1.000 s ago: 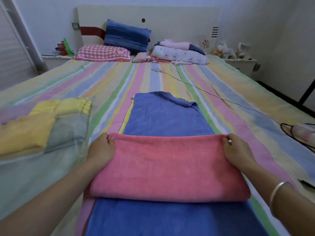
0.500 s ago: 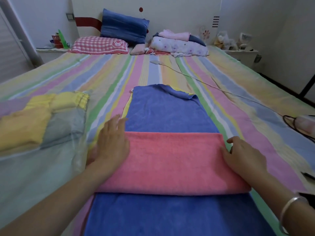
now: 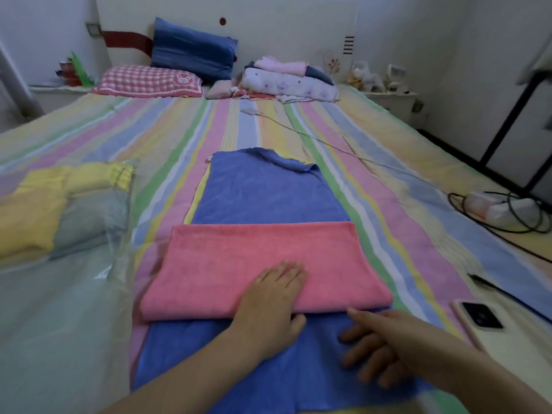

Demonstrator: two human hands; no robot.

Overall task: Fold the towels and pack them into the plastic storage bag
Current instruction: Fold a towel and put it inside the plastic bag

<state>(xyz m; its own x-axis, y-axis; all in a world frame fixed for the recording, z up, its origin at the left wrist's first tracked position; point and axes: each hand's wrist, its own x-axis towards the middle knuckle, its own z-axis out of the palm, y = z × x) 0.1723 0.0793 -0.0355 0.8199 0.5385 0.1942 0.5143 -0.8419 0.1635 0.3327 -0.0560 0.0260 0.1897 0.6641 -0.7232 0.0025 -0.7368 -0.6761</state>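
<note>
Striped sheets cover the bed (image 3: 298, 127), and near its foot edge lies the pink towel (image 3: 257, 258), folded into a flat band. Its long axis runs left to right, with the fold edge toward the person. It lies crosswise on the blue towel (image 3: 268, 189), which is spread flat with its long axis pointing away toward the headboard; the blue towel's far corner is turned over.

The left hand (image 3: 268, 300) lies palm down with straight fingers pressing the pink towel's near edge, thumb on the blue towel, forearm reaching in from the lower left. The right hand (image 3: 376, 348) is just beside it, at the pink towel's near right corner, fingers loosely bent over the blue towel and holding nothing; whether it touches the cloth I cannot tell.

Left of the towels lies the clear bag (image 3: 59, 309), with a yellow towel (image 3: 30, 216) and a grey towel (image 3: 89, 222) folded inside. A phone (image 3: 484, 321) lies face down on the right. Farther off, a white cable (image 3: 328, 141) crosses the sheet, and pillows (image 3: 194, 49) rest against the headboard.
</note>
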